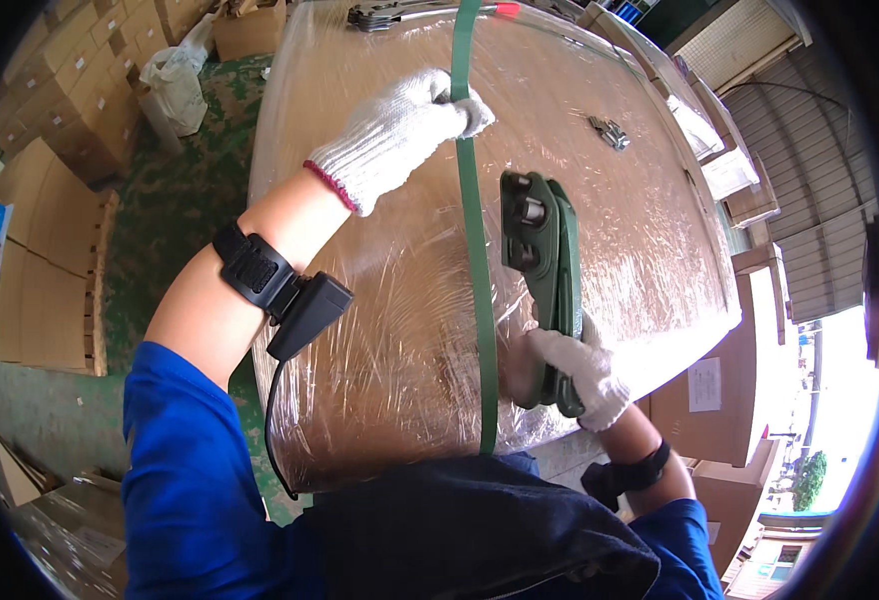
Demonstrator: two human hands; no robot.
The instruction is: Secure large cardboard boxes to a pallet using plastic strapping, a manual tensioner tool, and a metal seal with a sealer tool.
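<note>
My left hand [395, 135], in a white knit glove, is closed around a green strap [476, 260] over a large cardboard load [390, 290] wrapped in clear film. The strap runs from the far edge to the near edge. To its right, my gloved right hand [592, 375] grips the lower handles of a dark green strapping tool [560, 250]. The tool stands with its roller-fitted head away from me, apart from the strap. Several small metal strap seals [610, 132] lie farther right on the load.
Another hand tool [400, 14] with a red grip lies at the far edge of the load. Stacked cartons [80, 90] and a palletised cardboard stack [45, 260] stand on the left. A white plastic bag [175, 90] rests on the green floor. More cartons [705, 390] are at right.
</note>
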